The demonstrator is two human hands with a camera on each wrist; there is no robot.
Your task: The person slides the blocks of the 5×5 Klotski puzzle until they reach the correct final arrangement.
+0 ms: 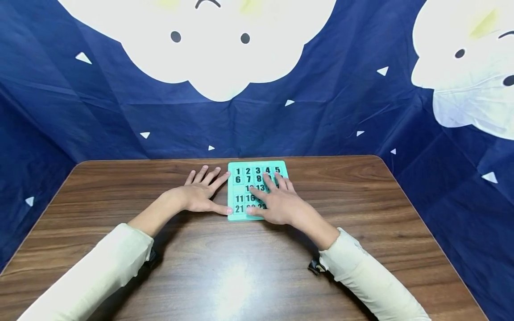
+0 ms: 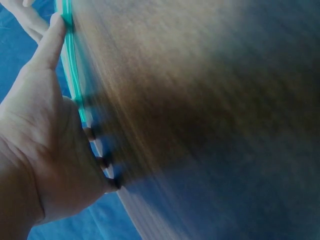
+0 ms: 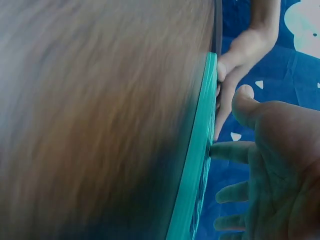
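Observation:
A teal number slide puzzle [image 1: 243, 192] lies flat on the table, with black numerals on its square tiles. An uncovered slot shows at the left end of its third row. My left hand [image 1: 196, 196] is spread at the puzzle's left side, with thumb and index fingertip at its edge. In the left wrist view the thumb [image 2: 50, 45] reaches the teal edge. Over the right part of the puzzle is my right hand [image 1: 281, 207], fingers spread, hiding several tiles. Its index fingertip touches the puzzle face in the right wrist view, while the thumb [image 3: 245, 102] stands off it.
The brown wood-grain table [image 1: 192, 276] extends around the puzzle, with a bright glare patch at the front. A dark blue cloth [image 1: 257, 129] with white clouds and triangles hangs behind it. Dark straps sit under both pale sleeves [image 1: 361, 263].

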